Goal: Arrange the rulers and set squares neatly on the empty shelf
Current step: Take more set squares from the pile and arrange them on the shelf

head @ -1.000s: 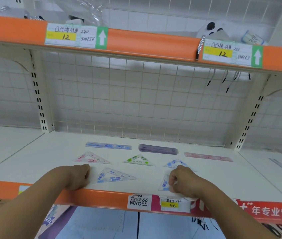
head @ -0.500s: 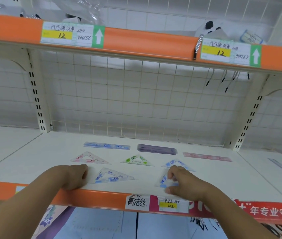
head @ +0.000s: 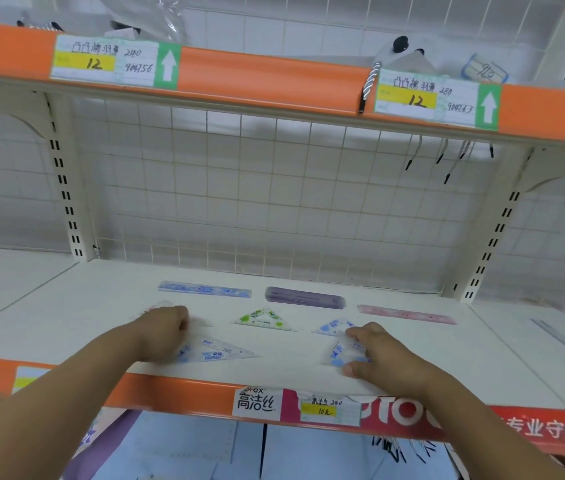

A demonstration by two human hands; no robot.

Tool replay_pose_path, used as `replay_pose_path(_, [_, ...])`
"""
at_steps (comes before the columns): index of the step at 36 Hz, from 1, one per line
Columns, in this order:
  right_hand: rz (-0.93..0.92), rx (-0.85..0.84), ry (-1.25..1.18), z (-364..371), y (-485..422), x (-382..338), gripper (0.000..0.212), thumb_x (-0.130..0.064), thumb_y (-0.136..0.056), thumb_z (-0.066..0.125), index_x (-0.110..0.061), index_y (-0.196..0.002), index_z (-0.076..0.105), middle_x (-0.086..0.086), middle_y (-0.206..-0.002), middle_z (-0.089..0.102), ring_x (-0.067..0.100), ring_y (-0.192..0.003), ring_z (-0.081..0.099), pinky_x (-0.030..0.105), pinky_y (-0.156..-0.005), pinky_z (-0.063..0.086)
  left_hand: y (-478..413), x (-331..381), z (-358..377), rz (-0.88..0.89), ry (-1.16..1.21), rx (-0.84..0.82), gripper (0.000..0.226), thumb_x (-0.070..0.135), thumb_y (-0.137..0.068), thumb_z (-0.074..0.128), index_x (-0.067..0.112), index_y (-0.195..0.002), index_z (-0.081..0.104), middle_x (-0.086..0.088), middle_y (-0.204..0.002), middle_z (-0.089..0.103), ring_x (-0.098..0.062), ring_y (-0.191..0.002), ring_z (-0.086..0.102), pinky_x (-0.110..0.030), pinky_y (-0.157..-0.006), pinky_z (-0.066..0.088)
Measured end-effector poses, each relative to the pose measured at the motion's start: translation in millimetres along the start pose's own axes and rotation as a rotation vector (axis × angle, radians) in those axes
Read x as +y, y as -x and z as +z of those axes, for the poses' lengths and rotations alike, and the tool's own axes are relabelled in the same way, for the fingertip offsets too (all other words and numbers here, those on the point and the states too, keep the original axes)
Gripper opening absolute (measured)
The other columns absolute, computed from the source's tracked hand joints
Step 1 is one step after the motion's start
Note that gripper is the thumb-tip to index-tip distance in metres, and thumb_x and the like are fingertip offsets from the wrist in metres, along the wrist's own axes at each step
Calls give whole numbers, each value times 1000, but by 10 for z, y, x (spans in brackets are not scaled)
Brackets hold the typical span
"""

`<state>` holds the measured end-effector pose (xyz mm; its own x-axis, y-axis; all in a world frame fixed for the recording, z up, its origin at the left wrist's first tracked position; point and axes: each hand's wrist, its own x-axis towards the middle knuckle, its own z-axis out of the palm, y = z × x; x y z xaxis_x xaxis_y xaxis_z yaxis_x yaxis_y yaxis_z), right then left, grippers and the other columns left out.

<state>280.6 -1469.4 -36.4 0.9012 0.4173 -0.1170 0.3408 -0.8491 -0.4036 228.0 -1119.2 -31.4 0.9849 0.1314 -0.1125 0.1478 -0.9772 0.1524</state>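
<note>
**White shelf, rulers lying crosswise**

White shelf board [head: 66, 323] is carrying three items along its back, long axes running left to right: a blue ruler [head: 204, 289], a purple ruler stack [head: 304, 297] and a pink ruler [head: 405, 314]. The green set square [head: 263, 319] is pointing its apex backward. The left hand [head: 163, 332], fingers curled, is hiding most of a pink set square [head: 160, 304]; its grip is unclear. The right hand [head: 374, 358] is pinching a small blue set square [head: 341, 353]. A price label [head: 101, 62] is showing "12", and a sticker [head: 257, 403] "高洁丝".

Upper-rail price label [head: 101, 62] reads 12; lower sticker [head: 257, 403] reads 高洁丝.
</note>
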Motion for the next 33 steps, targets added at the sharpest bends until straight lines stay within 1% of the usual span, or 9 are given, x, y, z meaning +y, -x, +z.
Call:
replay_pose_path(3, [-6, 9, -10, -1, -11, 51, 69, -40, -90, 61, -19, -148, 28, -7, -130, 33, 7, -111, 40, 16, -99, 32, 12, 207, 30, 60, 84, 81, 14, 11, -95, 44, 20, -84, 45, 3, -88, 53, -15, -80, 50, -15, -62, 35])
replay_pose_path(4, [-10, 8, -9, -3, -16, 69, 69, -39, -90, 61, -19, -147, 29, -7, -130, 34, 7, -112, 40, 16, -99, 32, 15, 281, 45, 78, 100, 97, 16, 11, -94, 46, 21, -83, 45, 3, -88, 52, -16, -82, 52, -16, -64, 37])
replay_pose_path(6, [-24, 6, 2, -11, -23, 103, 68, -39, -90, 61, -19, -147, 29, -6, -132, 35, 9, -118, 39, 19, -102, 32, 16, 435, 71, 105, 115, 109, 14, 12, -94, 47, 22, -84, 45, 0, -93, 51, -18, -85, 53, -22, -71, 40])
replay_pose_path(10, [-55, 10, 54, -48, -29, 182, 66, -39, -92, 58, -21, -148, 30, -6, -141, 36, 13, -131, 29, 25, -110, 27, 31, 732, 92, 166, 106, 108, 7, 18, -96, 45, 22, -91, 45, 0, -96, 43, -17, -86, 46, -22, -76, 36])
replay_pose_path(14, [-59, 18, 75, -86, -38, 290, 61, -38, -93, 56, -25, -147, 31, -7, -142, 37, 12, -130, 28, 26, -108, 27, 10, 968, 91, 194, 86, 113, 3, 23, -98, 45, 21, -97, 47, 0, -100, 42, -16, -89, 44, -22, -78, 34])
replay_pose_path(17, [-43, 33, 63, -126, -50, 409, 58, -37, -93, 56, -28, -145, 33, -9, -143, 37, 12, -130, 29, 26, -108, 28, -17, 1124, 81, 200, 57, 105, 19, 28, -98, 46, 16, -112, 52, -5, -111, 48, -19, -97, 46, -25, -86, 38])
replay_pose_path(19, [-30, 50, 62, -171, -58, 502, 56, -36, -94, 56, -29, -144, 34, -9, -144, 37, 12, -131, 29, 26, -109, 28, -35, 1217, 80, 209, 46, 107, 23, 29, -99, 46, 15, -116, 51, -7, -119, 49, -20, -103, 48, -28, -90, 39])
replay_pose_path(29, [89, 76, 117, -370, -133, 1049, 46, -35, -96, 52, -36, -140, 39, -7, -146, 37, 16, -135, 30, 32, -113, 26, -161, 1538, 152, 247, 11, 95, 26, 33, -99, 45, 15, -116, 51, -6, -120, 50, -21, -107, 49, -29, -92, 41])
replay_pose_path(33, [111, 72, 149, -398, -182, 1217, 45, -36, -96, 51, -38, -139, 40, -8, -146, 38, 16, -134, 32, 33, -112, 28, -175, 1539, 173, 271, -30, 31, 28, 37, -97, 48, 17, -116, 54, -4, -117, 50, -19, -109, 48, -26, -91, 39])
